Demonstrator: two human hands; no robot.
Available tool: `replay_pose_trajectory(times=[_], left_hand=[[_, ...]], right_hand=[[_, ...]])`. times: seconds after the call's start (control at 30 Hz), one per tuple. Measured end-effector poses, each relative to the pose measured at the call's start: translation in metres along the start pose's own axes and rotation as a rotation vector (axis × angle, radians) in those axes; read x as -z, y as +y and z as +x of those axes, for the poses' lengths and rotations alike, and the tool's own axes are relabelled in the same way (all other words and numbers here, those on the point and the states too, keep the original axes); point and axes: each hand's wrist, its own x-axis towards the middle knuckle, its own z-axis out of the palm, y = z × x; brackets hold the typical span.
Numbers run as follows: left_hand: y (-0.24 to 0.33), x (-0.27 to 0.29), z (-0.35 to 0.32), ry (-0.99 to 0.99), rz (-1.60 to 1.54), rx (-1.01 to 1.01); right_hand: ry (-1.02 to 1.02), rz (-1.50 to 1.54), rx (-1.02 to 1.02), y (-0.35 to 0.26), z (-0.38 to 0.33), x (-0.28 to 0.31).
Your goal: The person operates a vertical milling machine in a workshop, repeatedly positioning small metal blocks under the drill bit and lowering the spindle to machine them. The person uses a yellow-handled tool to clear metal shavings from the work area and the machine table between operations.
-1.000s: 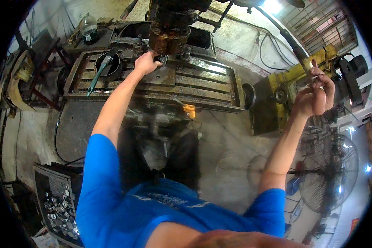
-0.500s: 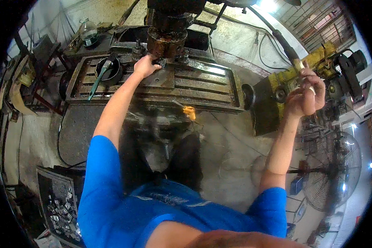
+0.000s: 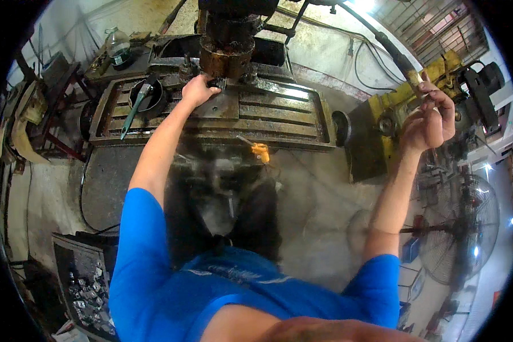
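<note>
**Left hand under the spindle, right hand on the lever**

We look down on a slotted machine table [image 3: 285, 118], worn and oily, with a rusty spindle head [image 3: 225, 57] above it. Our left hand [image 3: 197, 91] reaches in from the near side, its thumb pointing right toward a small dark workpiece [image 3: 223, 85]. This piece sits just below the spindle head, at the far part of a flat metal plate [image 3: 225, 107] on the table. The thumb lies beside the piece, but the other fingers are partly hidden, so we cannot tell whether they grasp it or merely steady it.

Our right hand [image 3: 430, 121] is raised well apart from the left, its fingers curled around the pale end of a long dark lever [image 3: 399, 60] that slants down from the upper edge.

On the left part of the table stands a round dark pot [image 3: 157, 107], with a green-handled brush [image 3: 131, 121] lying across its rim. Behind it, to the left, we see a clear plastic bottle [image 3: 118, 48] with dark contents. A yellow-orange air gun [image 3: 260, 151] hangs at the table's front edge. At lower left, a dark bin [image 3: 61, 242] holds many small metal parts [image 3: 91, 302]; a large fan [image 3: 461, 228] stands at right, near a yellow machine [image 3: 376, 151].
</note>
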Motion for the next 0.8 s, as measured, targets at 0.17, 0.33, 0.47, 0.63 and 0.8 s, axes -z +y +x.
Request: replay_pose_trajectory(times=[0.17,0.33,0.47,0.63,0.8], left_hand=[[-0.006,-0.007,0.008,0.009,0.012,-0.013],[0.001,-0.001,0.001,-0.022,-0.023,-0.003],[-0.001,-0.002,0.002,-0.042,0.008,-0.013],[-0.001,-0.007,0.004,0.012,0.016,-0.054],[-0.003,-0.007,0.002,0.032,-0.009,-0.032]], right_hand=[[0.032,0.028,0.003,0.000,-0.018,-0.004],[-0.001,-0.007,-0.029,-0.002,0.016,0.001],[-0.015,0.000,0.055,0.006,-0.012,0.006],[0.012,0.042,0.014,-0.001,-0.016,-0.002],[0.040,-0.018,0.036,0.003,0.011,0.000]])
